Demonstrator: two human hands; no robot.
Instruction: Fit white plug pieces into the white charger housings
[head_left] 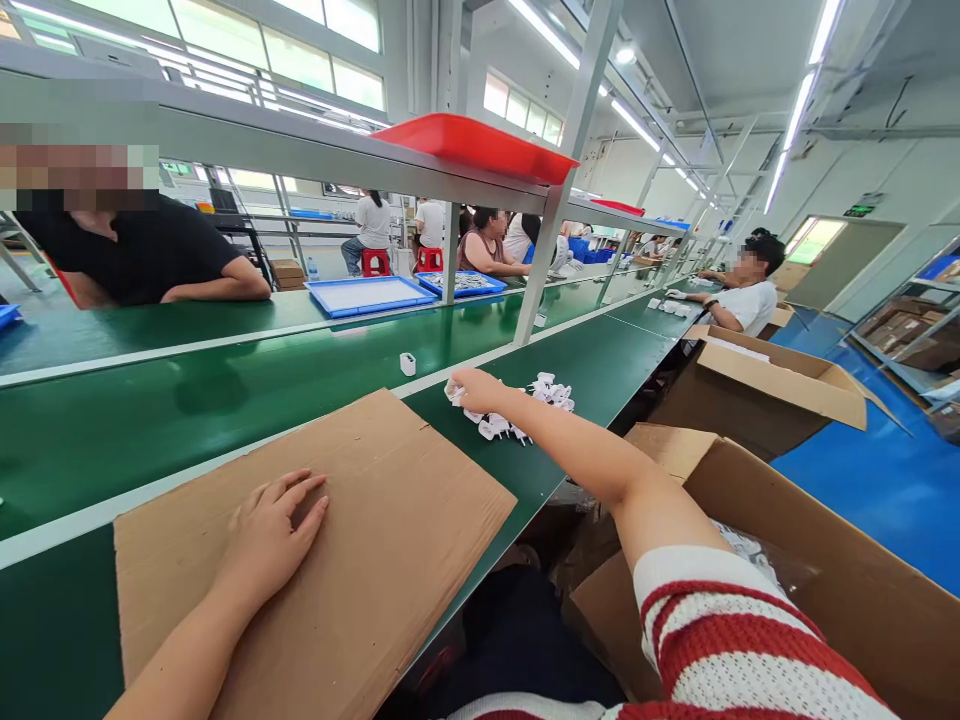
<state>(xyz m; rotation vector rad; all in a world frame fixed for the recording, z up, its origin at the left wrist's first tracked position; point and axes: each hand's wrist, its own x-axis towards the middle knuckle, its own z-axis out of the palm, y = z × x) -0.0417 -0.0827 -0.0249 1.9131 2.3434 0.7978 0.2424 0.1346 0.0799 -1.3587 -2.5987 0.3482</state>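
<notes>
My left hand [271, 535] lies flat, palm down, on a brown cardboard sheet [375, 520] at the near edge of the green bench, holding nothing. My right hand [474, 388] reaches forward across the bench, its fingers closed on a small white plastic part at the left end of a pile of small white parts [525, 405]. One single white part [407, 364] stands alone on the green conveyor belt [225, 400] just past the pile.
Open cardboard boxes [757, 385] stand at my right, one [847, 590] under my right arm. Blue trays [370, 294] lie across the belt, a red tray [480, 146] on the shelf above. Other people sit along both sides of the line.
</notes>
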